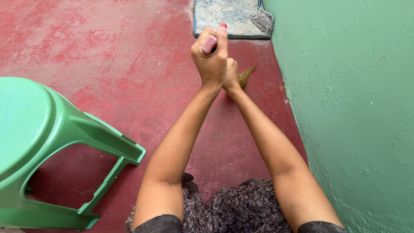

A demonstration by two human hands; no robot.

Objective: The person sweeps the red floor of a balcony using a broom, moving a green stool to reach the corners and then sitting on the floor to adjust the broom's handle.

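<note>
We hold both arms stretched forward and down, forearms converging so the wrists meet over the floor. Our left hand (210,58) sits on top, fingers curled tight around the pink handle end (209,44) of a broom, thumb raised along it. Our right hand (231,75) is tucked just below and behind it, also wrapped around the shaft, though most of its grip is hidden. The red floor (129,64) is worn and patchy; a green wall (353,108) rises at the right, and a green plastic stool (51,151) lies tipped at the left. A grey mat (228,17) lies ahead. The broom's long axis runs away from us, bristles (246,77) pointing toward the wall's base.
</note>
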